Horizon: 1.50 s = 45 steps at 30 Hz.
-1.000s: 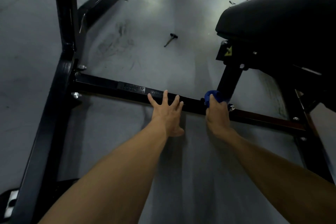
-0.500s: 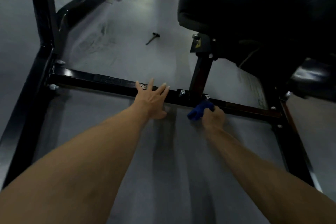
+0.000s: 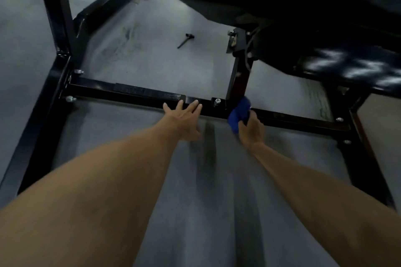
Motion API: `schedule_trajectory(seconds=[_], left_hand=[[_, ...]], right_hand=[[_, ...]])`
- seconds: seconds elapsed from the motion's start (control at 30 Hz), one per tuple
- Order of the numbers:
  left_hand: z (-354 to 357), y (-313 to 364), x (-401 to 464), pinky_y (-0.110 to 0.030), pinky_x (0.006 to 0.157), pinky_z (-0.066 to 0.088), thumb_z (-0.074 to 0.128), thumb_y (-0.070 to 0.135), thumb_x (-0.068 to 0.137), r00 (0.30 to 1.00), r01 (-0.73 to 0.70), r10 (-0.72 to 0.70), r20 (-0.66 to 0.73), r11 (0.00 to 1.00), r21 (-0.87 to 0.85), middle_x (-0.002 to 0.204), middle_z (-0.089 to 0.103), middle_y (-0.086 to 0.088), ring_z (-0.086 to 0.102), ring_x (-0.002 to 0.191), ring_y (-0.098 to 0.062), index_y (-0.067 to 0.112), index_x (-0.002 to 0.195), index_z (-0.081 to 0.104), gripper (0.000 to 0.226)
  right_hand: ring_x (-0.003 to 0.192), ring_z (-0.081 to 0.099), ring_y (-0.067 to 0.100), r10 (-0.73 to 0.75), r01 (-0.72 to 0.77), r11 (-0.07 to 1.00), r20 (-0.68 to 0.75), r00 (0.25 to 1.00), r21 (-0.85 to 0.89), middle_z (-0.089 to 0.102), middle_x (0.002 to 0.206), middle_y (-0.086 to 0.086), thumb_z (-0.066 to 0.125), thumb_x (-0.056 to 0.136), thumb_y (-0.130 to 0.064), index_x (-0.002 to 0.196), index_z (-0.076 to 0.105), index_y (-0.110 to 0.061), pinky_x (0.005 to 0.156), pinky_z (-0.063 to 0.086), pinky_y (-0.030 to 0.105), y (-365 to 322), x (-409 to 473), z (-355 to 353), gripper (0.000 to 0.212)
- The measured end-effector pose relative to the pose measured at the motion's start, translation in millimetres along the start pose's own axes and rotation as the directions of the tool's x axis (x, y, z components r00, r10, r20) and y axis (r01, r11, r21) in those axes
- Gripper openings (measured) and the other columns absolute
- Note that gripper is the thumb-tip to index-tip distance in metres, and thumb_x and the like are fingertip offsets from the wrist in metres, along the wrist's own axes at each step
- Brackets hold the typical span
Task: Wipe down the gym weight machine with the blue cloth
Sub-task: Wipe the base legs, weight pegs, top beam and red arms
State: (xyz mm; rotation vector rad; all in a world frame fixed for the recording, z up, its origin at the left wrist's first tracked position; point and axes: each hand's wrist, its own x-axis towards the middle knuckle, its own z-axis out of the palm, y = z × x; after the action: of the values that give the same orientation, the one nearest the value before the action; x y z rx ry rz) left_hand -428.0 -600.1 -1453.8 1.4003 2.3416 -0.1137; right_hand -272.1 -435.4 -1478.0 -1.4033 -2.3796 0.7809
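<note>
The right hand (image 3: pixel 252 129) grips the blue cloth (image 3: pixel 238 115). The left hand (image 3: pixel 184 118) rests flat on the bar (image 3: pixel 130 93). Rub hard around the post's bottom.

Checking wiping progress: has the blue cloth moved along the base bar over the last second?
No. The blue cloth sits at the foot of the upright post, as before.

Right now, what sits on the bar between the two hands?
In the head view, a silver bolt on the black crossbar sits between left hand and blue cloth.

Grey scuffed floor (image 3: pixel 165 65); small black pin (image 3: pixel 185 40) lying loose.
</note>
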Motion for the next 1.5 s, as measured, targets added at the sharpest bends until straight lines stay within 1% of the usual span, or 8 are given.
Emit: schedule_trajectory(seconds=[0.33,0.47,0.7,0.97,1.1,1.23,1.33,1.5], left_hand=[[-39.5,70.0,9.0,-0.049,0.126,0.009,0.051,0.053,0.098,0.957,-0.259,0.285,-0.054,0.923,0.285,0.171,-0.005,-0.001,-0.002,0.157,-0.021,0.016,0.163,-0.001,0.091],[-49.7,107.2,16.3,-0.045,0.126,0.010,0.054,0.055,0.096,0.940,-0.306,0.340,-0.041,0.887,0.346,0.170,-0.005,-0.001,-0.003,0.157,-0.021,0.014,0.162,-0.003,0.096],[-66.0,195.6,28.1,-0.040,0.127,0.006,0.051,0.052,0.098,0.918,-0.338,0.373,-0.136,0.915,0.221,0.171,-0.004,-0.001,-0.003,0.157,-0.017,0.016,0.162,-0.002,0.091],[-59.9,300.7,52.1,-0.039,0.127,0.005,0.054,0.053,0.099,0.909,-0.394,0.412,-0.058,0.897,0.198,0.170,-0.004,0.001,-0.003,0.157,-0.017,0.016,0.162,-0.002,0.092],[-47.8,343.4,76.2,-0.043,0.127,0.006,0.054,0.051,0.097,0.899,-0.429,0.438,-0.022,0.889,0.162,0.170,-0.004,0.001,-0.004,0.157,-0.017,0.016,0.162,0.001,0.092],[-30.3,389.2,106.0,-0.045,0.127,0.008,0.053,0.052,0.095,0.895,-0.441,0.445,0.014,0.882,0.169,0.171,-0.004,-0.001,-0.002,0.157,-0.019,0.016,0.163,0.002,0.092],[-22.0,423.4,131.6,-0.048,0.126,0.007,0.054,0.051,0.094,0.899,-0.437,0.435,0.047,0.888,0.142,0.170,-0.007,-0.001,-0.005,0.157,-0.020,0.015,0.162,-0.001,0.095],[-14.8,464.9,179.1,-0.070,0.119,0.002,0.057,0.053,0.091,0.947,-0.322,0.315,0.068,0.930,0.174,0.167,-0.022,0.005,-0.022,0.153,-0.031,0.024,0.162,-0.009,0.101]], right_hand=[[0.082,0.060,0.023,0.107,-0.142,0.899,0.107,0.989,0.414,0.066,0.085,0.008,0.057,0.089,0.002,0.091,0.070,-0.009,0.071,0.046,0.036,46.4,-39.1,-20.2,0.018],[0.092,0.060,0.022,0.025,-0.067,0.948,0.136,0.990,0.310,0.066,0.103,0.009,0.053,0.096,-0.003,0.117,0.067,-0.001,0.081,0.049,0.036,57.5,-27.3,-72.5,0.026],[0.076,0.060,0.018,0.059,-0.092,0.951,0.117,0.991,0.296,0.065,0.092,0.010,0.054,0.097,-0.006,0.104,0.065,-0.009,0.066,0.048,0.030,102.4,-8.9,-172.1,0.014],[0.080,0.065,0.020,0.066,-0.042,0.996,0.331,0.941,-0.080,0.071,0.095,0.014,0.057,0.094,-0.011,0.100,0.069,-0.005,0.075,0.054,0.036,174.5,42.6,-289.5,0.015],[0.086,0.060,0.027,-0.002,0.011,0.971,0.037,0.999,-0.239,0.065,0.096,0.013,0.053,0.093,-0.010,0.104,0.065,-0.008,0.071,0.042,0.031,232.1,73.1,-334.3,0.017],[0.083,0.064,0.042,-0.185,0.089,0.942,-0.278,0.942,-0.325,0.067,0.095,0.025,0.054,0.087,0.002,0.104,0.062,0.000,0.072,0.051,0.047,295.3,99.0,-342.5,0.019],[0.097,0.065,0.043,-0.331,0.212,0.855,-0.183,0.926,-0.474,0.066,0.105,0.023,0.040,0.077,-0.001,0.097,0.064,-0.003,0.067,0.054,0.047,342.1,103.1,-314.4,0.031],[0.153,0.015,0.028,-0.177,0.179,0.844,0.052,0.983,-0.506,0.021,0.164,0.007,0.044,0.101,-0.011,0.154,0.035,-0.013,0.116,0.025,0.041,379.5,94.6,-258.2,0.054]])
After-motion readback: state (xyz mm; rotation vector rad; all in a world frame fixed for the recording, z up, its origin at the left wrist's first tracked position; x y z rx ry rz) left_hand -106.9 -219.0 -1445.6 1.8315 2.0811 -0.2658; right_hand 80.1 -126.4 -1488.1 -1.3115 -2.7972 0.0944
